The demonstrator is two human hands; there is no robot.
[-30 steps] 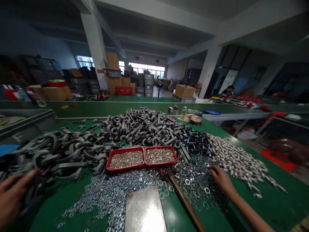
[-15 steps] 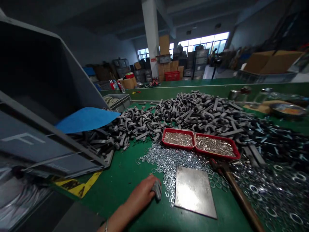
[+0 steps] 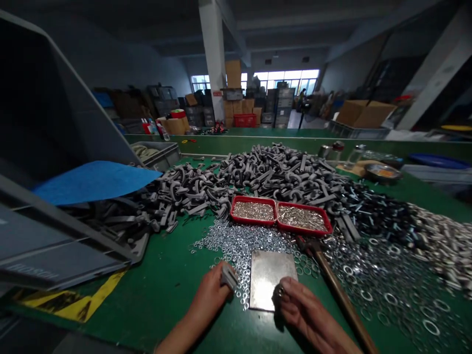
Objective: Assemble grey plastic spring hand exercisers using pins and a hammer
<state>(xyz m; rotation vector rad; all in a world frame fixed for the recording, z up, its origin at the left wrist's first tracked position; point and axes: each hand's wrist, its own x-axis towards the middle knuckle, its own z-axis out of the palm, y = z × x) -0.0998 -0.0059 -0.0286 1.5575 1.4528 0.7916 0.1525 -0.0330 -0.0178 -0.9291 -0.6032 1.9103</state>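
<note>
My left hand is closed around a grey metal clamp-like part, just left of the loose washers. Between the thumb and fingers of my right hand is a small round metal piece that looks like a ring or nut. That hand hovers over the lower right corner of a flat square steel plate on the green table. Beyond the washers, two red trays stand side by side, filled with small metal pins and bits.
A hammer lies right of the plate. Behind the trays spreads a heap of grey metal parts. Black screws, rings and pale cylindrical pieces cover the right side. A large tipped grey crate stands left.
My right hand has come into view from the right, pinching a small round piece. My left hand keeps its grey part, now turned differently. The view has swung right.
</note>
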